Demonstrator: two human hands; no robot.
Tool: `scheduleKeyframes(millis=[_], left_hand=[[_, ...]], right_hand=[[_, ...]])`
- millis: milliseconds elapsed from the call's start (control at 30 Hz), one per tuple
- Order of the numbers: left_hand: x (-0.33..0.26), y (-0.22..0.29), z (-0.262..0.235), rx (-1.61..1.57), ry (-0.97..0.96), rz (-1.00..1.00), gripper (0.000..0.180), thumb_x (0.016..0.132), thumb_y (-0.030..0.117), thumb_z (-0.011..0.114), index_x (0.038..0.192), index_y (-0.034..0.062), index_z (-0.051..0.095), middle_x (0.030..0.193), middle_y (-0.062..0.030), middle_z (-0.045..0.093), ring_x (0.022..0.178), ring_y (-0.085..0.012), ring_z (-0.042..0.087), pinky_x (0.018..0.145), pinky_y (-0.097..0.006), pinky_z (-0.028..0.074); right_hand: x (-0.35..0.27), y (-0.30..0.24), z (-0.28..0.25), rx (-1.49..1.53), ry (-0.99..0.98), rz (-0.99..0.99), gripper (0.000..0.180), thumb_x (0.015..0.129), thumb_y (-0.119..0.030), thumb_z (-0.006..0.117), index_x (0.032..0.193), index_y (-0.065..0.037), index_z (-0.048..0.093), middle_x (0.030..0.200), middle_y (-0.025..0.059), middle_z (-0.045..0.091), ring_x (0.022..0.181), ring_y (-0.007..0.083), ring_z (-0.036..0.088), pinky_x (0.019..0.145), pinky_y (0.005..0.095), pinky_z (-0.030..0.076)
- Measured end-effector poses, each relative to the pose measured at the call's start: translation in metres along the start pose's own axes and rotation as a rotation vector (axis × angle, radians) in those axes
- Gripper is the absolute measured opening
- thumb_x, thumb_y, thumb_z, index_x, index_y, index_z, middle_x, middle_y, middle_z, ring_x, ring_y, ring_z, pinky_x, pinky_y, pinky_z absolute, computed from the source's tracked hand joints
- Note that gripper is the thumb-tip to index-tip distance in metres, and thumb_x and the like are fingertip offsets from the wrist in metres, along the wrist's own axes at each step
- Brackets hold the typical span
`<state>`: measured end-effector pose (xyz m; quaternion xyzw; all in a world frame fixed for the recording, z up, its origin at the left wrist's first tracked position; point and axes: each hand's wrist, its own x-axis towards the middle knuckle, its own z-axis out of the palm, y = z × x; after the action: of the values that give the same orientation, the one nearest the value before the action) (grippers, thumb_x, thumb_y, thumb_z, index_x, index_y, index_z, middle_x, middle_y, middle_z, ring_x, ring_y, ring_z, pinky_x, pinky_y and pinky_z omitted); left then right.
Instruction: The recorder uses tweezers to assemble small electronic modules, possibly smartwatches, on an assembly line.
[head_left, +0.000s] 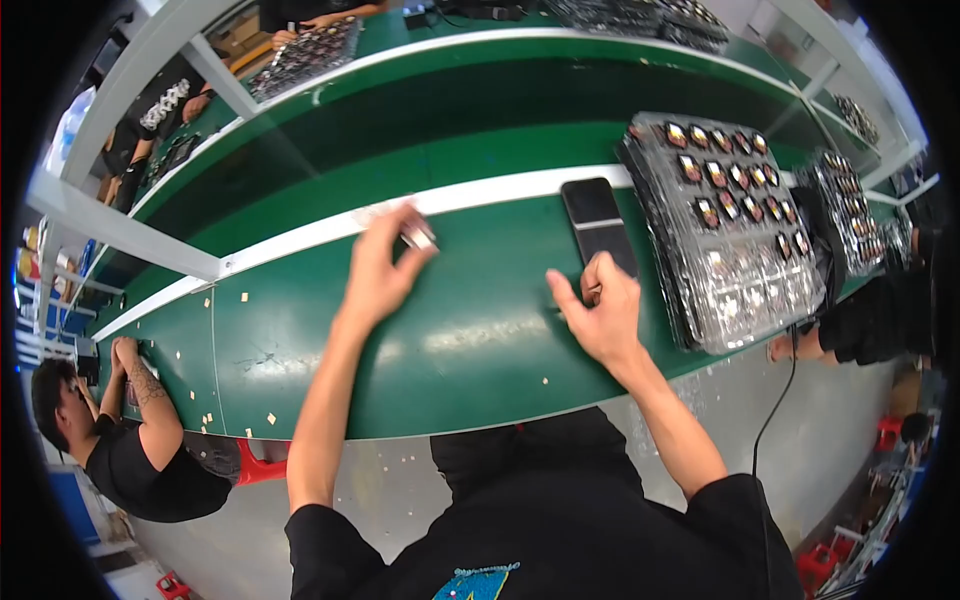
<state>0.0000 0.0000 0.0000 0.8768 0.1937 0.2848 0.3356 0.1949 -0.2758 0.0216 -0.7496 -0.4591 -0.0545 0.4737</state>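
Green bench (480, 320) spans the work area in front of you; take twelve o'clock as straight ahead from your chest. A white rail (490, 190) crosses at twelve.

Your left hand (380, 268) is at eleven o'clock, near the rail. It grasps a small part (419, 239), dark and silver, at the fingertips. The fingers mask much of its shape.

Your right hand (605, 312) is between twelve and one o'clock, with thumb extended and fingers curled inward. You cannot tell from this view whether it holds anything. It sits at the near end of a dark phone (589, 203); contact between the two cannot be confirmed.

At one o'clock, beyond the right hand, stands a stack of clear plastic trays (740, 303). Round dark pieces (716, 173) fill the far rows of the top tray; most near pockets show none. Pale scraps (244, 297) lie at ten o'clock, and a co-worker (150, 440) leans on the bench at nine.

Step in hand, as judged from posture: handling of the small part by the left hand alone. Any next move calls for a light, secure pinch and a path clear of the phone.
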Motion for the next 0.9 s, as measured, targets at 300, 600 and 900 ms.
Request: scheduleKeyframes(millis=[300, 600, 900], left_hand=[[-0.019, 0.046, -0.011, 0.140, -0.149, 0.111, 0.090, 0.076, 0.028, 0.099, 0.155, 0.0100, 0.058, 0.149, -0.0131, 0.062, 0.136, -0.0355, 0.060, 0.116, -0.047, 0.048], [-0.021, 0.029, -0.015, 0.090, -0.157, 0.142, 0.066, 0.076, 0.014, 0.092, 0.139, 0.0078, 0.070, 0.122, -0.0084, 0.072, 0.115, -0.0309, 0.064, 0.103, -0.042, 0.046], [-0.023, 0.023, -0.017, 0.166, -0.154, 0.056, 0.060, 0.069, 0.017, 0.098, 0.124, 0.0049, 0.077, 0.119, -0.0106, 0.067, 0.113, -0.0316, 0.062, 0.101, -0.041, 0.050]], right_hand=[[0.056, -0.045, 0.044, 0.429, -0.458, 0.200, 0.037, 0.117, -0.027, 0.057, 0.094, 0.002, 0.056, 0.076, 0.0149, 0.052, 0.070, 0.0203, 0.047, 0.069, 0.0389, 0.043], [0.042, -0.022, 0.068, 0.441, -0.453, 0.214, 0.017, 0.104, -0.006, 0.077, 0.118, 0.003, 0.080, 0.080, 0.0019, 0.059, 0.068, 0.0077, 0.046, 0.058, 0.0285, 0.036], [0.043, -0.016, 0.068, 0.386, -0.420, 0.112, 0.020, 0.090, 0.003, 0.084, 0.110, 0.002, 0.085, 0.068, 0.0015, 0.061, 0.057, 0.0038, 0.047, 0.051, 0.0252, 0.031]])
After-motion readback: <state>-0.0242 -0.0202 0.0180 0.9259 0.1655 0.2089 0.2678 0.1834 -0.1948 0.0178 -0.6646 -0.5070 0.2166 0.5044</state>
